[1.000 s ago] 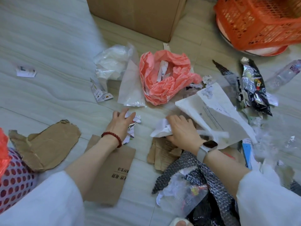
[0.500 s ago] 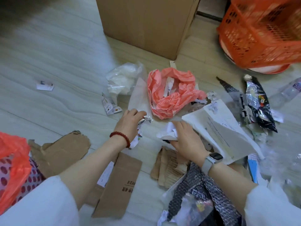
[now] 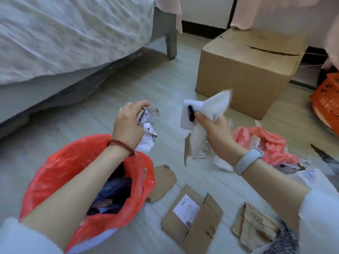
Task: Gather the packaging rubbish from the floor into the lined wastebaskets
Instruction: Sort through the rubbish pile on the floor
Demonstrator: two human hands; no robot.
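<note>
My left hand (image 3: 128, 123) is raised above the floor, shut on crumpled printed paper scraps (image 3: 149, 129). It hovers just beyond the far rim of a wastebasket with a red liner (image 3: 60, 167), which holds dark rubbish. My right hand (image 3: 214, 131) is also lifted, shut on white paper and plastic wrapping (image 3: 207, 110) with a small black piece on it. Brown cardboard pieces (image 3: 198, 222) lie on the floor in front of me. A crumpled pink plastic bag (image 3: 267, 143) sits to the right.
A large cardboard box (image 3: 245, 70) stands ahead on the right. A bed with a white cover (image 3: 64, 37) fills the left back. An orange plastic basket (image 3: 328, 101) is at the far right edge. Torn corrugated card (image 3: 255, 230) and grey bubble wrap (image 3: 282, 242) lie near my right sleeve.
Both hands have lifted off the floor with the rubbish they gripped. My view has swung up and left, bringing the red-lined wastebasket and the bed into sight.
</note>
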